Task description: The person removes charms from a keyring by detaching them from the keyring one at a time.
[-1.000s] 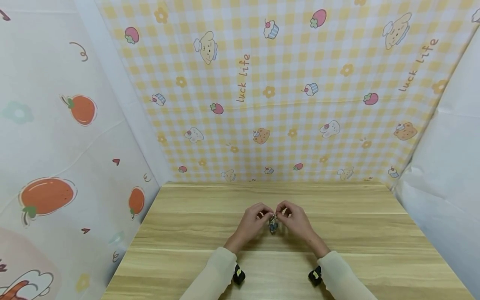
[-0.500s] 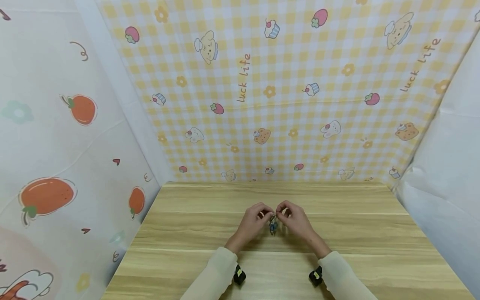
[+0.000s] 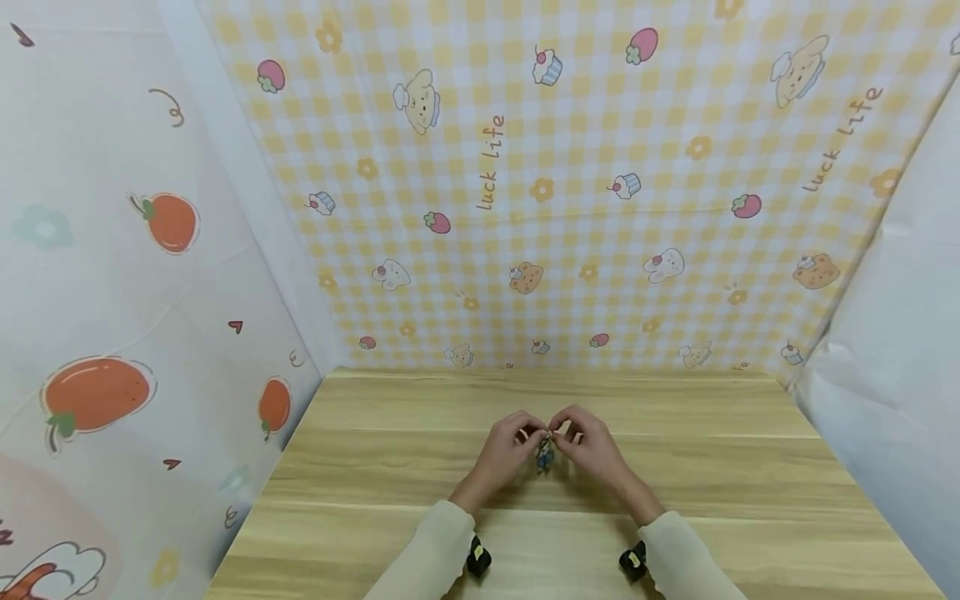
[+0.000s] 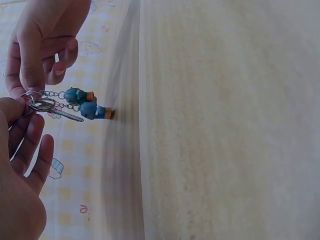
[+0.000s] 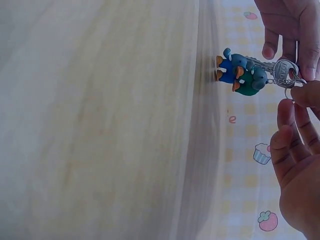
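A key ring (image 5: 290,93) is pinched between both hands over the wooden table (image 3: 420,467). My left hand (image 3: 510,450) grips it by thumb and forefinger, other fingers loosely bent. Opposite, my right hand (image 3: 592,448) pinches the same ring. From it hang a silver key (image 4: 69,115) and, on short chains, two small figurines: a green-bodied one (image 5: 249,84) and a blue-bodied one (image 5: 227,71), with orange feet. In the head view the figurines (image 3: 545,458) look tiny, just below the fingertips. Whether the ring's coils are spread apart is too small to tell.
Behind the table stands a yellow-checked cloth wall (image 3: 570,233). A fruit-print sheet (image 3: 150,300) hangs at the left, a plain white one (image 3: 877,375) at the right. Black wrist devices (image 3: 478,557) sit at both cuffs.
Both hands keep their hold on the key ring and stay nearly in place. The figurines turn and sway slightly. The head view has tilted a little, so the scene sits slightly lower.
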`<state>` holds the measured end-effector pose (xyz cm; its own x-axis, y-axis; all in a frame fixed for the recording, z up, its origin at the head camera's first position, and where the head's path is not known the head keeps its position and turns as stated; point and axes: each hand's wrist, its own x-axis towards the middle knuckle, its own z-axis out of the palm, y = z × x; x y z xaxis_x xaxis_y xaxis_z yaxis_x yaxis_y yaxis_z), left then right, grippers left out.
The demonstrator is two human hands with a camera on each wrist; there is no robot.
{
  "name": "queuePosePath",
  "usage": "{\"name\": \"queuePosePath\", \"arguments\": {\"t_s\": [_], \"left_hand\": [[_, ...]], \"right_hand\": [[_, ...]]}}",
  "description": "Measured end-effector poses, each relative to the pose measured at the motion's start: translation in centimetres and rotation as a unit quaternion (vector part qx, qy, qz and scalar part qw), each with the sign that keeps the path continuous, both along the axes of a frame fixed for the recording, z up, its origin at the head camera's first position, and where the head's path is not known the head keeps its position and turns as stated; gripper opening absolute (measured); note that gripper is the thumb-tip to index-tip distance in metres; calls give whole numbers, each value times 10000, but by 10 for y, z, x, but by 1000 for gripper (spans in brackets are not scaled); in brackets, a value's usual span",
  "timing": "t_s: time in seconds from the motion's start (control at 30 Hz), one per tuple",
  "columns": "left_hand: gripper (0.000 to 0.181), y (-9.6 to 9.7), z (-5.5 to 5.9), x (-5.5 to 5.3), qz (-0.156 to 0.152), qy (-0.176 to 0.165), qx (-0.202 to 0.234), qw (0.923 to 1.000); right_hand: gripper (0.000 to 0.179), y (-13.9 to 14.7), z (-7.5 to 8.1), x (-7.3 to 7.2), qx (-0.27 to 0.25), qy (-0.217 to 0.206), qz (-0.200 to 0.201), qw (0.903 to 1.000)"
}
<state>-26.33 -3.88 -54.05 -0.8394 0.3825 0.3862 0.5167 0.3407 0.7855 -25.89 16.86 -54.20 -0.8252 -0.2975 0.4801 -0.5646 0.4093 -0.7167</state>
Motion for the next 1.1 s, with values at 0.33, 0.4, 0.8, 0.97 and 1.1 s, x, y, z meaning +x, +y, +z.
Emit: {"name": "queuePosePath", "arguments": {"t_s": [0.33,0.4,0.8,0.97,1.1], "left_hand": [[12,2,5,-1,-2,72,52,10000],[11,2,4,-1,3,53,31,10000],[13,-1,6,0,54,-31,51,10000],[14,-5,9,-1,178,-131,86,9997],[14,-5,8,-2,174,-170,97,9997]], "right_hand": [[22,2,3,-1,176,-96,-291,9994],[21,2,3,0,185,-163,-333,9991],[4,10,5,-3,-253,-1076,-827,9904],[5,12,6,-3,-234,-1170,-796,9897],[5,14,7,-3,-227,-1194,-833,9891]]}}
